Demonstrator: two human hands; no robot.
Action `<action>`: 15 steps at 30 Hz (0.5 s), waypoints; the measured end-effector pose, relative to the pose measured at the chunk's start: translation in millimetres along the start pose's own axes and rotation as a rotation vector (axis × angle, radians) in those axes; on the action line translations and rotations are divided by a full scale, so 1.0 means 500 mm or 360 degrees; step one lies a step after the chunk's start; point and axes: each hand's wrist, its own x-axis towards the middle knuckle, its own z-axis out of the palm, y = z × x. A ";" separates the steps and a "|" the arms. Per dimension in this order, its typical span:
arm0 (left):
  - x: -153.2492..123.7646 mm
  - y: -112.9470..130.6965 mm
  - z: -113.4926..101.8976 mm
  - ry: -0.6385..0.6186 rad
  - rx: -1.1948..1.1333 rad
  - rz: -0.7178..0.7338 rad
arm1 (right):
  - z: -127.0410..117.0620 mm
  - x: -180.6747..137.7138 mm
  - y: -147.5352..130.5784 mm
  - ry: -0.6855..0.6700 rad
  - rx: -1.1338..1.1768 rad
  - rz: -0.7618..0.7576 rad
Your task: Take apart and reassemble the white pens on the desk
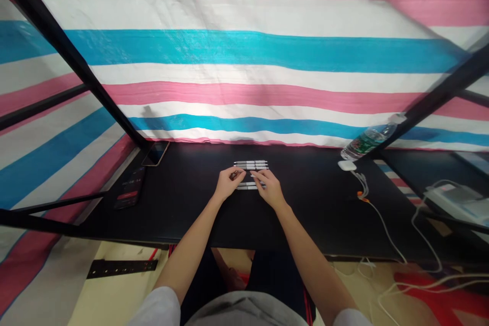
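Note:
Several white-and-black pens [251, 162] lie side by side across the black table, just beyond my hands. Nearer to me, more pens [246, 186] lie crosswise, partly covered by my fingers. My left hand [228, 183] is closed in a pinch at the left ends of the pens, and a small dark thing shows at its fingers. Across a narrow gap, my right hand [270, 187] is also closed, thumb and fingers pinched near a small whitish tip. What each hand holds is too small to name.
On the left lie a phone showing a timer [130, 188] and another phone [156, 154]. A plastic bottle [367, 142] leans at the back right beside a white charger [347, 165] with cables. Metal posts and a striped sheet [244, 51] enclose the table.

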 end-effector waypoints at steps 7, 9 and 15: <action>0.003 0.000 -0.005 -0.0019 -0.0036 -0.0051 | 0.002 -0.002 0.001 0.0005 -0.0022 -0.0047; 0.004 -0.003 -0.005 -0.0006 -0.0015 -0.0070 | 0.004 -0.002 0.000 -0.0008 -0.0027 -0.0037; 0.006 -0.009 -0.007 -0.0051 0.0109 -0.0028 | 0.005 -0.003 -0.003 -0.0019 -0.0081 -0.0095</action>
